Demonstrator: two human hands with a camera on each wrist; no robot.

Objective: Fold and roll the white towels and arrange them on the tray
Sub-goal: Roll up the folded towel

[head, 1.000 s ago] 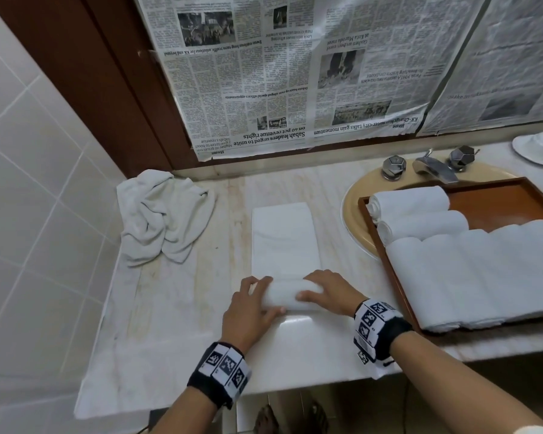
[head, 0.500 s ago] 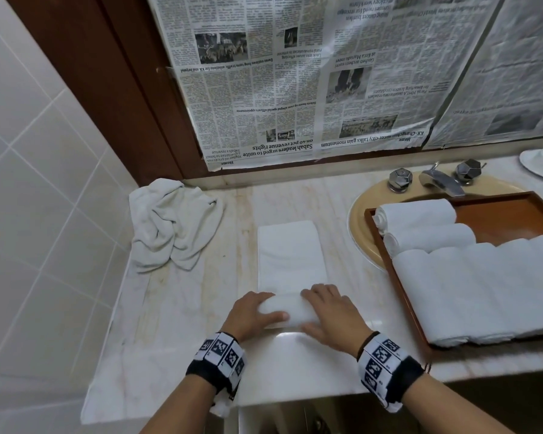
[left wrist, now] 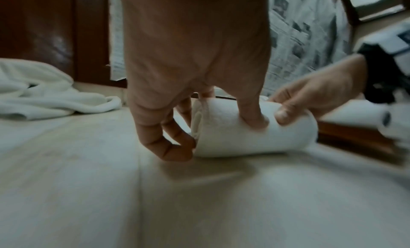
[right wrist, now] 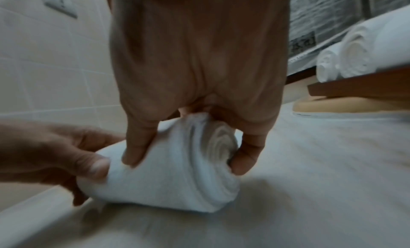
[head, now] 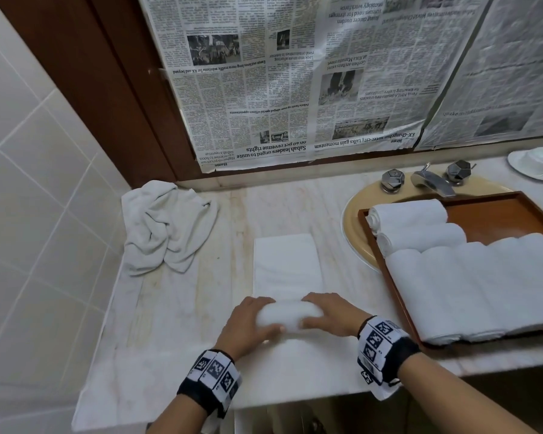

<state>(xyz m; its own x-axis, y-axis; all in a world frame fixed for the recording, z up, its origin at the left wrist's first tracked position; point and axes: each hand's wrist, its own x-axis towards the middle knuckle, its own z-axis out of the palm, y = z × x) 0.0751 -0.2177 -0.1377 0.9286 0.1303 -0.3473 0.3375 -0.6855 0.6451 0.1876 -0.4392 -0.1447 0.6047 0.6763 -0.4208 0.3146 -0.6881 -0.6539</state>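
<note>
Change: roll (head: 287, 316) sits thicker than before, flat strip shorter.
Left hand (head: 246, 325): fingers curled around roll's left end.
Right hand (head: 329, 313): fingers gripping right end.
Tray (head: 499, 214): right of frame.

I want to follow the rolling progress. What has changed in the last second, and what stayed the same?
Both hands, left hand and right hand, kept their grip on the towel roll and pushed it a little further along the flat strip, so the roll grew slightly thicker. The crumpled towel, the tray and its rolled towels stayed in place.
</note>
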